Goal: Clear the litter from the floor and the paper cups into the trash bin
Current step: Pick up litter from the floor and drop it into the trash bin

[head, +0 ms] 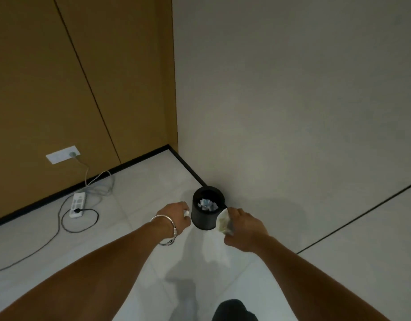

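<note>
A small black trash bin (205, 218) stands on the pale floor by the corner of the walls, with crumpled paper scraps (206, 203) inside. My left hand (176, 214), with a metal bangle on its wrist, is closed on a small white piece of litter (186, 213) just left of the bin. My right hand (244, 224) grips a crumpled, pale yellowish paper cup (223, 222) at the bin's right side, near its rim.
A white power strip (77, 204) with black and grey cables lies on the floor at left, under a wall socket (62, 154). Brown wall panels rise at the left, a grey wall at the right. My dark shoe (234, 310) shows at the bottom.
</note>
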`<action>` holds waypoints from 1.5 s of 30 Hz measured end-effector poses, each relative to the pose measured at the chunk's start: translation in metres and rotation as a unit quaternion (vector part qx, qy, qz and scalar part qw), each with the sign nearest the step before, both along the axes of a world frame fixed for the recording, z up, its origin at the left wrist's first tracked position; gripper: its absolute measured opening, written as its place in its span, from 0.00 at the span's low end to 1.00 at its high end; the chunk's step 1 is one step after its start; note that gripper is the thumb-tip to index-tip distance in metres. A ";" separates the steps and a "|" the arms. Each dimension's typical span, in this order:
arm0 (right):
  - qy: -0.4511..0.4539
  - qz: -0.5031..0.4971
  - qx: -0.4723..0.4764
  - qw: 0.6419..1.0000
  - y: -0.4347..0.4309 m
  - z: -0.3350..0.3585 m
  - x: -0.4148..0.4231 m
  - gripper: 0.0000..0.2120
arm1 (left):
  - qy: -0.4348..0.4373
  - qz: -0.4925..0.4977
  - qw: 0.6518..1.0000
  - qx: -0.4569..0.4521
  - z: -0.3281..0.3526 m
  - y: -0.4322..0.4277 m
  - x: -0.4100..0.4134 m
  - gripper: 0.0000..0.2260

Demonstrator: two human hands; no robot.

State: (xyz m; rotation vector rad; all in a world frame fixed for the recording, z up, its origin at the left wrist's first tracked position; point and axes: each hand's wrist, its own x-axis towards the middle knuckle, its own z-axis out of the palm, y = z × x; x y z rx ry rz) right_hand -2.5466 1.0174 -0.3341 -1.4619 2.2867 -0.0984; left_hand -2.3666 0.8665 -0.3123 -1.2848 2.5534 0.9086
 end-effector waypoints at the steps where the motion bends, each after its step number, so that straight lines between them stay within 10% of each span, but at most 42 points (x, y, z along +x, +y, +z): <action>1: -0.005 -0.006 0.007 1.000 -0.011 -0.004 -0.010 0.39 | -0.001 -0.005 1.000 0.009 -0.002 -0.013 -0.015 0.14; 14: -0.091 -0.058 0.068 0.992 -0.200 -0.127 -0.185 0.40 | -0.085 -0.035 0.991 0.100 -0.115 -0.199 -0.231 0.18; 30: -0.160 -0.204 0.178 0.949 -0.323 -0.429 -0.252 0.44 | -0.132 -0.093 0.959 0.232 -0.446 -0.321 -0.356 0.24; 45: -0.163 -0.387 0.116 0.900 -0.320 -0.289 -0.216 0.36 | -0.171 -0.242 0.932 0.208 -0.322 -0.352 -0.343 0.26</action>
